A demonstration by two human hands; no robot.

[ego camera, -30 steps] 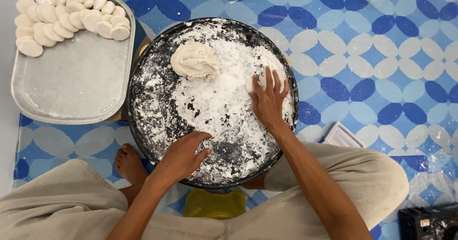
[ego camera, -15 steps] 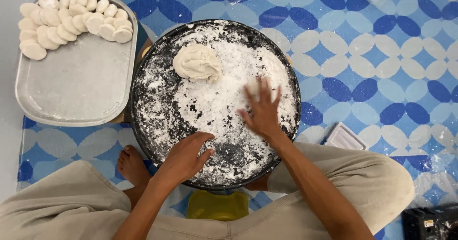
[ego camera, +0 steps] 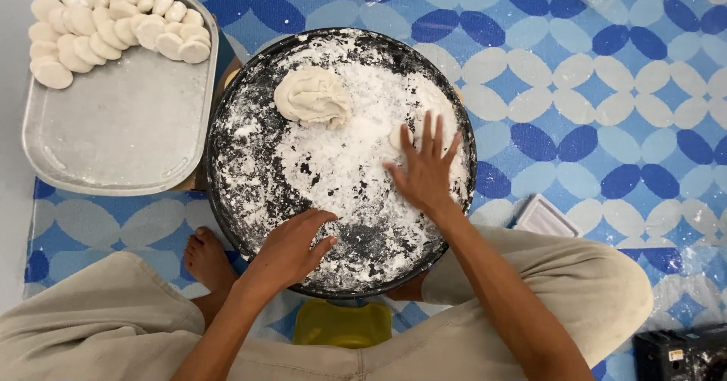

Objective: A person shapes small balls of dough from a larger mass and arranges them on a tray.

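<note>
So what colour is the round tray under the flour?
Black round tray, dusted with white flour; seen in the head view.

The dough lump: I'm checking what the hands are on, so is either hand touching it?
No: the dough lump sits apart from the right hand and left hand, both on the floured pan.

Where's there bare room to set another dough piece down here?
Most of the rectangular metal tray is bare, below the dough discs crowding its top edge. The round floured pan is crowded: dough lump, right hand, left hand.
</note>
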